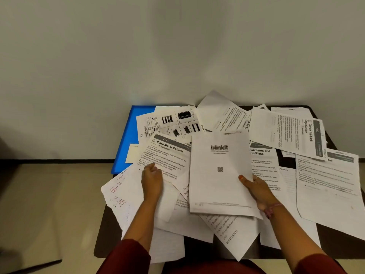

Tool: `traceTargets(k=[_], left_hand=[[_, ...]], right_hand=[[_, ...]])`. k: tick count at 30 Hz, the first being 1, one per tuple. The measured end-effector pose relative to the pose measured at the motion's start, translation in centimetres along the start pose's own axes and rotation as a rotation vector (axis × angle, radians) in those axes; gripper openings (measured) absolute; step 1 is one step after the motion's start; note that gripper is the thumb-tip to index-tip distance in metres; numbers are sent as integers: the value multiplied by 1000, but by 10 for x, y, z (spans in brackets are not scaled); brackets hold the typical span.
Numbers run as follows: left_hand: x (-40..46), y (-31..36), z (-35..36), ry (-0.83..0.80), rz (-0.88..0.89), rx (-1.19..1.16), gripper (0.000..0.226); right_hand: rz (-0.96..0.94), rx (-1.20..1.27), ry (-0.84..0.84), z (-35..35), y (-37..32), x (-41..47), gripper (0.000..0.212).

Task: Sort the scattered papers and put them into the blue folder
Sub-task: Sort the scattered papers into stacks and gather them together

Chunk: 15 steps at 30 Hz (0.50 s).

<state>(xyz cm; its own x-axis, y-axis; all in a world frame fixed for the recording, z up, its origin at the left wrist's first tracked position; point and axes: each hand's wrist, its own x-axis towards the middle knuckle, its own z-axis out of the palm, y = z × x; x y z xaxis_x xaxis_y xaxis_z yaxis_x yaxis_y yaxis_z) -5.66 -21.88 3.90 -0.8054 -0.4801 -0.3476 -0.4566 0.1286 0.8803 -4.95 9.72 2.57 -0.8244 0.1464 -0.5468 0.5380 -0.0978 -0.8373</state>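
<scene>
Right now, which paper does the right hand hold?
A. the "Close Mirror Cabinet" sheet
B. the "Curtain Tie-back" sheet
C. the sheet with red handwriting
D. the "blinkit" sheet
D: the right hand pinches the right edge of the blinkit sheet, thumb on top, while the left hand rests on other papers.

Blue folder [126,139]: flat, closed, at table's far-left corner. White printed papers [219,173]: scattered, overlapping, partly covering the folder's right side, spreading rightward.
</scene>
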Motion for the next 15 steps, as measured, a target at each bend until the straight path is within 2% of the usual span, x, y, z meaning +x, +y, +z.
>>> traceTargets(k=[4, 7, 10, 12, 15], left_hand=[[22, -5, -26, 154, 54, 281, 37], [32, -14, -38, 173, 14, 503, 44], [38, -22, -47, 139, 0, 725, 65], [41, -26, -50, 107, -50, 786, 80], [44, -28, -51, 88, -65, 782, 82]], right_hand=[[35, 101, 156, -19, -2, 8, 40], [37, 143, 200, -23, -4, 9, 44], [42, 155, 218, -21, -2, 9, 44], [55, 158, 219, -19, 0, 9, 43], [71, 171, 221, -16, 1, 8, 40]])
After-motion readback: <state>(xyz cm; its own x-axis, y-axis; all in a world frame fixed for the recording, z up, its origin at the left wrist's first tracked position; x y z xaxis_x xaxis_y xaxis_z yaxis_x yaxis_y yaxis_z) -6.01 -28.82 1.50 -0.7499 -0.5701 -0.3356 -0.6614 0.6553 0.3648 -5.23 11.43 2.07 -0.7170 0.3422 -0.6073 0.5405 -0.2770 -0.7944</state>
